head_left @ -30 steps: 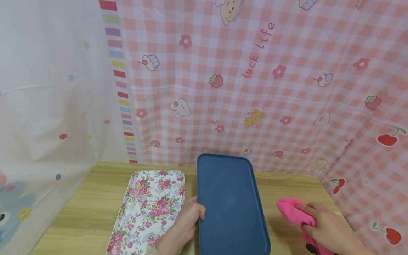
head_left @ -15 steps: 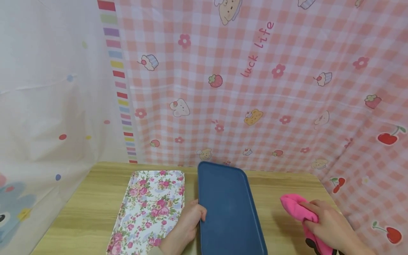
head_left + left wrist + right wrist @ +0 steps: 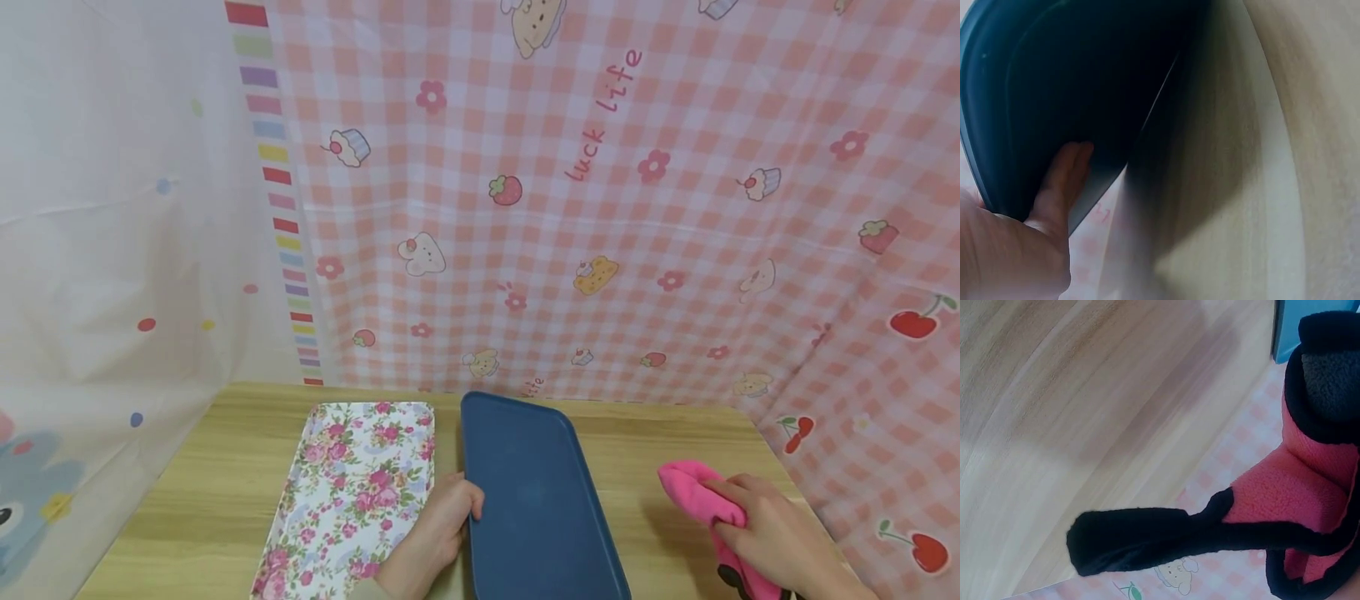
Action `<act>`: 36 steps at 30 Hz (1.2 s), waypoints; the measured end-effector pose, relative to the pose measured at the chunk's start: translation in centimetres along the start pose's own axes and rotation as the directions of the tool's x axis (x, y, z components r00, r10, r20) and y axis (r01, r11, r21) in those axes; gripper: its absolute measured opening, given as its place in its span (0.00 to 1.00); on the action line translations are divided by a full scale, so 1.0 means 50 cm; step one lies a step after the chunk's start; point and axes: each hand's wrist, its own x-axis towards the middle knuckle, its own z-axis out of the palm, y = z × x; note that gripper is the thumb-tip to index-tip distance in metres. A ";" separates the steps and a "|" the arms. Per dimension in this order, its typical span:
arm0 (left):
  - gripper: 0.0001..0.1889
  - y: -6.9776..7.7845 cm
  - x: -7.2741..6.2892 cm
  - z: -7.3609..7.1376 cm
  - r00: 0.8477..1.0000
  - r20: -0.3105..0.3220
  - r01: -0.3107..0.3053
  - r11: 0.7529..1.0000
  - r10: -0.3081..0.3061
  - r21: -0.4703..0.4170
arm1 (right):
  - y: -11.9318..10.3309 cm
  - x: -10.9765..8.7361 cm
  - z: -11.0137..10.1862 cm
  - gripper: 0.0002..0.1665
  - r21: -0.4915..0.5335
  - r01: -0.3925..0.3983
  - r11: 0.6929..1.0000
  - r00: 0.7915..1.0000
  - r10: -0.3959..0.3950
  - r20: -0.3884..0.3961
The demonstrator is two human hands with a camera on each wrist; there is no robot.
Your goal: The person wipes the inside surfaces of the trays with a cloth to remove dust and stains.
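In the head view a dark blue rectangular tray (image 3: 528, 500) is tilted above the table, its near end cut off by the frame. My left hand (image 3: 438, 525) grips its left edge, thumb side up. Fingers (image 3: 1063, 181) press flat along the tray's underside (image 3: 1104, 81) in the left wrist view. To the right, my right hand (image 3: 780, 533) holds a bunched pink cloth (image 3: 701, 500) apart from the tray. Black edging and a black strap (image 3: 1135, 540) hang from the fleecy cloth (image 3: 1291, 494) in the right wrist view; the right hand itself is out of that view.
A white tray with rose print (image 3: 360, 475) lies on the wooden table (image 3: 180, 475) left of the blue tray, partly covered by the left forearm. Pink checked cloth (image 3: 465, 292) hangs behind and at the right, pale fabric (image 3: 150, 250) at the left.
The blue tray's far end has come down and drawn back from the checked cloth, tilting somewhat leftward. My right hand with the pink cloth has shifted slightly right. The rose tray stays put.
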 end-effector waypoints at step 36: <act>0.17 0.029 -0.002 -0.006 0.996 0.083 -0.061 0.862 0.022 0.503 | 0.015 -0.009 0.010 0.23 -0.009 0.026 1.000 0.998 -0.027 -0.063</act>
